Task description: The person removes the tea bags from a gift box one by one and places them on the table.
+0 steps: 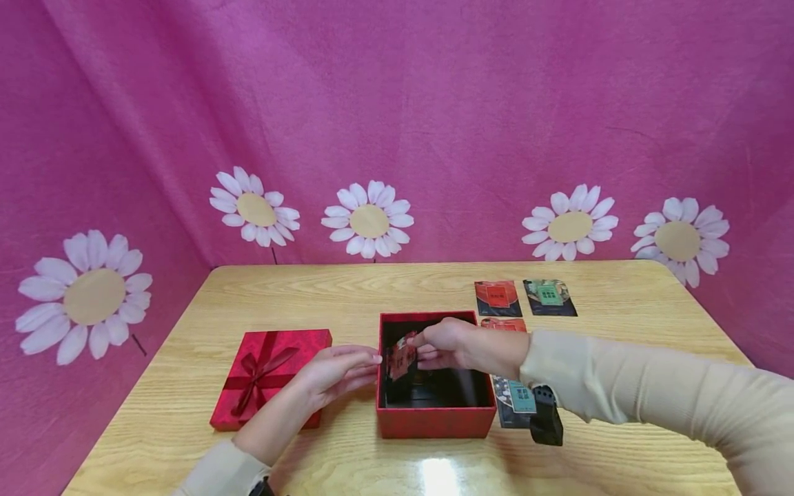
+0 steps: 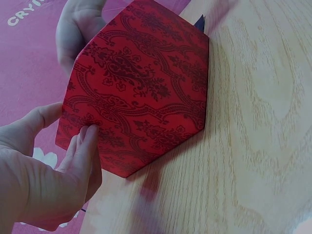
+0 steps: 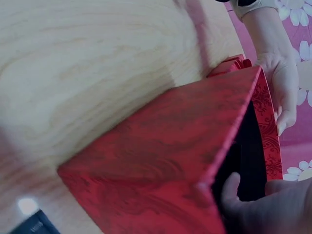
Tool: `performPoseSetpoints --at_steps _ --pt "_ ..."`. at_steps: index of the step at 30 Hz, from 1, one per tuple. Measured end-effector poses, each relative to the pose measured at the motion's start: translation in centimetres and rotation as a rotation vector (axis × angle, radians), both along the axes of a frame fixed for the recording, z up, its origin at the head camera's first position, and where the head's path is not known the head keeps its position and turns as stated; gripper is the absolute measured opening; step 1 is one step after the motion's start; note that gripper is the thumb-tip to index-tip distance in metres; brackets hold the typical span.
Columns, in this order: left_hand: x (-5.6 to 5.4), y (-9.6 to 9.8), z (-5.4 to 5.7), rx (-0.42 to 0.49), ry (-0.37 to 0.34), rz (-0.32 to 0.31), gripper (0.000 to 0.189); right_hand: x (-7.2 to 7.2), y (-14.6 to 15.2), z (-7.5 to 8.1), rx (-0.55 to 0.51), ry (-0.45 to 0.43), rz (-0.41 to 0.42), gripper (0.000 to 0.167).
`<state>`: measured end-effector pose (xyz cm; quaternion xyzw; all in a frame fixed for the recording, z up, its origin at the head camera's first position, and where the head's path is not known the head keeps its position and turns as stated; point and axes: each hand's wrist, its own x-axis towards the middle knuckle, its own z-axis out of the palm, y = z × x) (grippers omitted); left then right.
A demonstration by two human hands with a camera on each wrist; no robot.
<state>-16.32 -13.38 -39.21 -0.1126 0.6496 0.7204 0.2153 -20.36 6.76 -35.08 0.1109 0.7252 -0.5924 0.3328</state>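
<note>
An open red box point(image 1: 437, 423) with a dark inside and a paisley-like pattern stands in the middle of the table. My right hand point(image 1: 448, 343) reaches over its right side and pinches a red-and-black packet point(image 1: 402, 358), tilted inside near the left wall. In the right wrist view the fingers dip into the box and the packet is hidden. My left hand point(image 1: 338, 372) touches the box's left wall with nearly straight fingers, the thumb tip at the rim. The left wrist view shows those fingertips point(image 2: 90, 130) against the patterned wall.
Left of the box lies its red lid point(image 1: 304, 341) with a ribbon bow. Behind and right of the box are a red packet point(image 1: 498, 296), a green packet point(image 1: 551, 296), another red packet point(image 1: 505, 323) and a light-blue packet point(image 1: 515, 406), partly under my right arm.
</note>
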Motion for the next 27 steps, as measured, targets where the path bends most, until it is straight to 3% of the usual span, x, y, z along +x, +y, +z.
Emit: performPoseSetpoints --at_steps 4,12,19,27 --pt "0.0 0.0 0.0 -0.011 -0.005 0.004 0.038 -0.5 -0.8 0.1 0.009 0.0 0.013 0.02" --pt "-0.1 -0.2 0.0 0.01 -0.009 -0.022 0.039 -0.7 -1.9 0.3 0.056 0.029 0.113 0.024" --pt "-0.1 -0.2 0.1 0.004 -0.013 -0.017 0.039 -0.8 -2.7 -1.0 0.073 0.001 0.093 0.007" --pt "0.0 0.0 0.2 -0.008 -0.017 0.003 0.037 -0.7 -2.2 -0.6 0.114 0.032 0.068 0.023"
